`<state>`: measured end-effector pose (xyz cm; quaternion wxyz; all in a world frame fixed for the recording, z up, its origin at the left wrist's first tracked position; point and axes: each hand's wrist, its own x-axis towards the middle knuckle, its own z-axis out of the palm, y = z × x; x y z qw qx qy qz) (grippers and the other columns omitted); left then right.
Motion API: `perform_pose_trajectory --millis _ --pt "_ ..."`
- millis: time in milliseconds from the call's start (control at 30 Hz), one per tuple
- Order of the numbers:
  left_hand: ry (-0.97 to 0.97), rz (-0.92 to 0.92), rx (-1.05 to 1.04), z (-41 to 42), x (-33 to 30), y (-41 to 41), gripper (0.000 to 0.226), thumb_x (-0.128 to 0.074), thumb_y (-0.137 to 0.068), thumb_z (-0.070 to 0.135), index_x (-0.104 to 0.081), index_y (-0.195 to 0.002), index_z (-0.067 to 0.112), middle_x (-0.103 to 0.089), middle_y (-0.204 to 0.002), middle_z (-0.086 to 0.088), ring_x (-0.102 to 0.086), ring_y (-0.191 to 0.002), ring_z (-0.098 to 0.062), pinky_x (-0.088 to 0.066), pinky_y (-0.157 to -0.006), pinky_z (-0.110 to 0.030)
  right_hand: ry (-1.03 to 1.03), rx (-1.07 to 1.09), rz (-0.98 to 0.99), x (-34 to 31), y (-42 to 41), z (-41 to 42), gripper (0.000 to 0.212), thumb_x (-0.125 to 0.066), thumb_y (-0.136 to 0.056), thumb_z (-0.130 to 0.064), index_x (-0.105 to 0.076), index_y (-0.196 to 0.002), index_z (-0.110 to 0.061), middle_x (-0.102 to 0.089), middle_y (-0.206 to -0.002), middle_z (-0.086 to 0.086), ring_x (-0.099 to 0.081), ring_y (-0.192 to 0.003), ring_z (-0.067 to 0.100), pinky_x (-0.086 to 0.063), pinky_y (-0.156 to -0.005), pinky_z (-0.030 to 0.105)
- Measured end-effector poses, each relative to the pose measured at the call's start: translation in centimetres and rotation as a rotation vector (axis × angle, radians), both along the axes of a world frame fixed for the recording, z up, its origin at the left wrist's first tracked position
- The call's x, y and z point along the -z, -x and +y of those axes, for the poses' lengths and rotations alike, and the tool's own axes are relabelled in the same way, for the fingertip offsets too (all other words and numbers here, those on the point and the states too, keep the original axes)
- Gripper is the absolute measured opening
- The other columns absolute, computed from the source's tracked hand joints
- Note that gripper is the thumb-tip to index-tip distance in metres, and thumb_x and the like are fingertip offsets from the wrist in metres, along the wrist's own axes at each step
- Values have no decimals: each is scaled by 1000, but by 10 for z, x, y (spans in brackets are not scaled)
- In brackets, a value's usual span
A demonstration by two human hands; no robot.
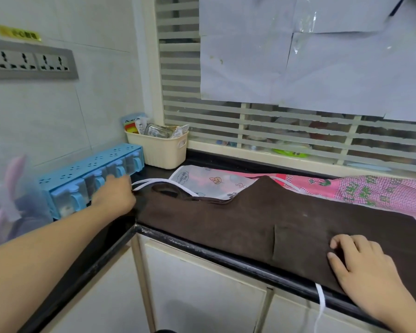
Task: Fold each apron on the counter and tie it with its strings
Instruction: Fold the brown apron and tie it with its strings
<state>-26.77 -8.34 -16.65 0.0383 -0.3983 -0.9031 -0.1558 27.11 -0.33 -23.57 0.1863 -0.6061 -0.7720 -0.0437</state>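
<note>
The brown apron [262, 219] lies spread along the black counter [202, 248], running from centre frame to the lower right, its near edge draped over the counter's front lip. It is not yet folded, and it appears laid out flat so the first fold can be made cleanly.

The left hand [114, 195], at left of centre, reaches to the apron's top end, where a white string [154, 181] loops beside it. Its fingers point away from the camera; whether they pinch cloth or string cannot be told.

The right hand [360, 265], at lower right, rests on the apron with fingers loosely bent and gripping nothing, apparently pinning the cloth flat. Another white strap [321, 299] hangs off the counter edge just beside it.

Behind the brown apron, partly under it, lie a white printed apron [209, 180] and a pink one [370, 191], both unfolded.

A blue spice rack [89, 176] and a cream basket [161, 150] stand in the corner, close to the working end.
</note>
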Motion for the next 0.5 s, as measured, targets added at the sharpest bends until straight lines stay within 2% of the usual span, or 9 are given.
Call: perform_pose_trajectory --millis 67,100,167,233,267,300,367,433,500 --pt "-187 33 -107 4 -14 0 24 -59 -96 14 -50 -118 8 -54 -116 -20 -62 -98 -43 -49 -70 -45 -5 -1 -3 1 0 1 13 -58 -95 -44 -46 -100 -42 -48 -103 -11 -49 -100 24 -42 -82 42" --pt "-271 -45 -156 8 -22 0 27 -59 -97 14 -47 -119 4 -56 -112 -21 -62 -94 -43 -50 -68 -46 -14 -3 -6 2 -1 2 14 -59 -95 -44 -46 -100 -42 -48 -102 -11 -50 -99 24 -43 -81 42" --pt "-494 -389 -228 18 -41 3 26 -60 -99 10 -51 -120 -2 -64 -106 -23 -68 -80 -39 -60 -57 -47 -18 -4 -4 3 -1 2 13 -58 -95 -43 -46 -100 -41 -48 -102 -10 -50 -98 25 -43 -80 42" --pt "-755 -827 -253 24 -57 6 23 -59 -99 -2 -59 -121 -7 -70 -105 -23 -70 -65 -31 -61 -43 -38 2 2 -1 2 -2 0 12 -56 -96 -44 -45 -101 -41 -48 -104 -10 -48 -99 24 -42 -82 42" --pt "-852 -953 -221 24 -59 8 26 -62 -96 -6 -61 -122 -7 -72 -106 -21 -73 -67 -28 -60 -43 -32 5 3 -5 2 -1 1 11 -54 -97 -45 -45 -102 -41 -47 -105 -11 -46 -98 22 -41 -82 41" --pt "-894 -956 -169 25 -61 8 33 -69 -92 -6 -63 -124 -4 -72 -109 -18 -74 -77 -25 -59 -48 -28 7 7 -10 2 -2 0 11 -53 -97 -46 -44 -102 -42 -46 -105 -11 -42 -97 20 -41 -82 41" --pt "-882 -770 -40 17 -62 -4 46 -79 -85 -3 -63 -126 7 -68 -116 -7 -67 -98 -18 -50 -60 -21 9 10 -19 1 -1 -1 11 -51 -98 -47 -43 -102 -42 -45 -105 -11 -36 -94 17 -40 -82 40" --pt "-836 -584 36 6 -62 -18 43 -71 -86 -10 -64 -122 13 -61 -115 -4 -62 -92 -16 -48 -62 -22 11 13 -22 0 -1 -2 11 -51 -98 -47 -42 -102 -43 -44 -104 -11 -34 -93 17 -40 -81 40" --pt "-835 -490 60 -3 -60 -27 45 -52 -84 -20 -68 -112 11 -62 -119 -5 -60 -79 -12 -57 -64 -32 15 16 -19 -2 -1 -3 10 -51 -98 -47 -42 -102 -44 -44 -103 -11 -34 -93 17 -40 -81 40"
